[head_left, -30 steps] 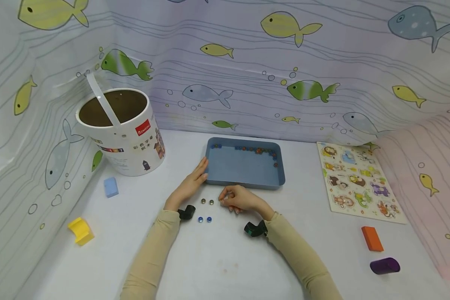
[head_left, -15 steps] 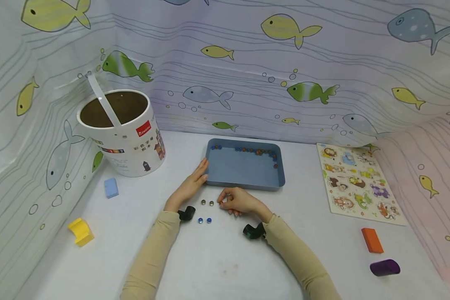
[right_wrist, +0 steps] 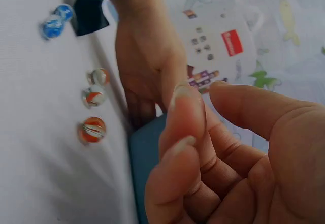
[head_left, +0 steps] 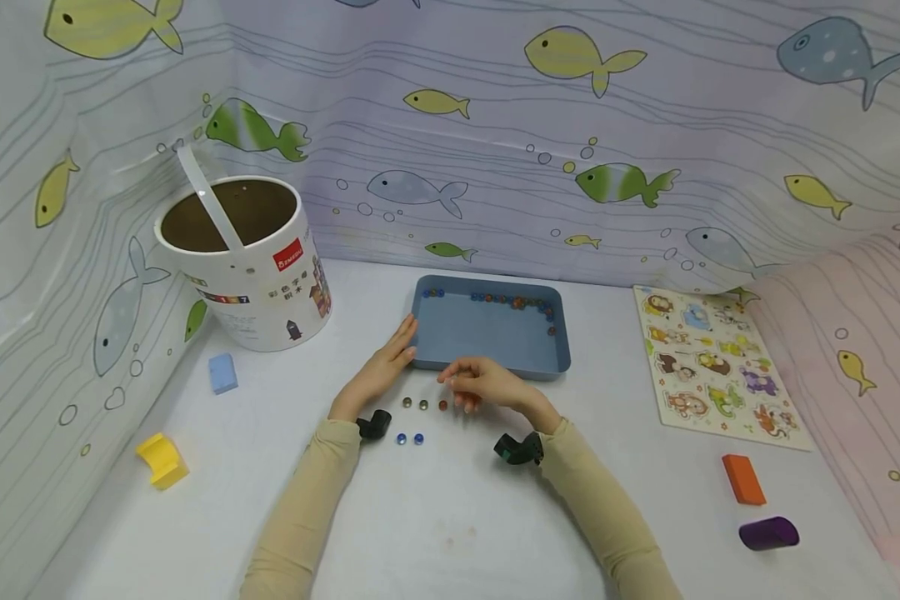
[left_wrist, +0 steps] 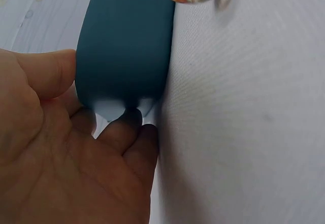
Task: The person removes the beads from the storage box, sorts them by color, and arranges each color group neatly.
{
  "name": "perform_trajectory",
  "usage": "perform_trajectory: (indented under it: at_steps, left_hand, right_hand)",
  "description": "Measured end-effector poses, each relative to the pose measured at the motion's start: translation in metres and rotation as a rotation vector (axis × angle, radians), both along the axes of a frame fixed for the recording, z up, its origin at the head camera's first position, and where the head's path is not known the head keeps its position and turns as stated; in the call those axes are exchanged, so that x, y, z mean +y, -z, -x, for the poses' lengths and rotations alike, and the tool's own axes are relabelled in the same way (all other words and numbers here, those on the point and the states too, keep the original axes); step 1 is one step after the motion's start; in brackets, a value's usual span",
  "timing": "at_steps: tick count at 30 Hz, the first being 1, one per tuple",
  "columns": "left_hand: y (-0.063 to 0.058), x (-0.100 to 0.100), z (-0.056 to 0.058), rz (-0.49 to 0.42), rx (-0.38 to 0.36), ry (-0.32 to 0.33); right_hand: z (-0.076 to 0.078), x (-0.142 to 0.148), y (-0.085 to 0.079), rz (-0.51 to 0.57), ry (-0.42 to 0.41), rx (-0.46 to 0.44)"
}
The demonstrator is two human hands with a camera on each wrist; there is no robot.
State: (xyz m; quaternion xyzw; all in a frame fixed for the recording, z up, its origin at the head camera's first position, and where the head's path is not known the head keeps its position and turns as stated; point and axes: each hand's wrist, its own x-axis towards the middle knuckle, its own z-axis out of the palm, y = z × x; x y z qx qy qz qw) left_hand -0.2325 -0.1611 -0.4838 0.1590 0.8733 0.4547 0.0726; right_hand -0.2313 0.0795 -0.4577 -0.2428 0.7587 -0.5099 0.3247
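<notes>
My left hand [head_left: 378,372] lies against the left side of the blue-grey tray [head_left: 487,367], fingers fairly straight. In the left wrist view its thumb [left_wrist: 56,71] touches the dark tray wall. Above the table, just in front of the tray, hovers my right hand [head_left: 491,385], its fingers loosely bent and holding nothing. Beneath its fingertips an orange-striped marble [right_wrist: 92,130] sits on the white table. Two glassy marbles [head_left: 423,405] continue that row to the left. Two blue marbles [head_left: 418,438] form a nearer row. More marbles [head_left: 517,302] line the tray's back and right edges.
At the back left stands a white bucket [head_left: 270,308] with a handle. A blue block [head_left: 222,373] and a yellow arch block [head_left: 162,461] lie left. On the right are an animal puzzle board [head_left: 708,367], an orange block [head_left: 743,479] and a purple cylinder [head_left: 768,533].
My right hand has let go of the orange marble at the right end of the row and lifted slightly up and away toward the tray. The left hand stays at the tray.
</notes>
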Motion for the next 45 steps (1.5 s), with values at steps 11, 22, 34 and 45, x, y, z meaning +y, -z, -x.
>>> perform_trajectory:
  at_steps: [11, 22, 34, 45]
  left_hand:
    - [-0.001, -0.004, 0.000, -0.002, -0.002, -0.003]
    - [0.002, -0.005, 0.000, 0.012, 0.011, 0.004]
    - [0.002, -0.003, -0.002, -0.008, -0.002, 0.011]
    - [0.001, 0.000, 0.000, -0.015, 0.003, 0.015]
  right_hand:
    - [0.029, 0.013, -0.019, 0.098, 0.097, -0.013]
    - [0.078, 0.026, -0.027, 0.367, 0.355, -0.197]
    - [0.111, 0.014, -0.012, 0.294, 0.526, -0.204]
    - [0.129, -0.002, 0.009, 0.239, 0.728, -0.236]
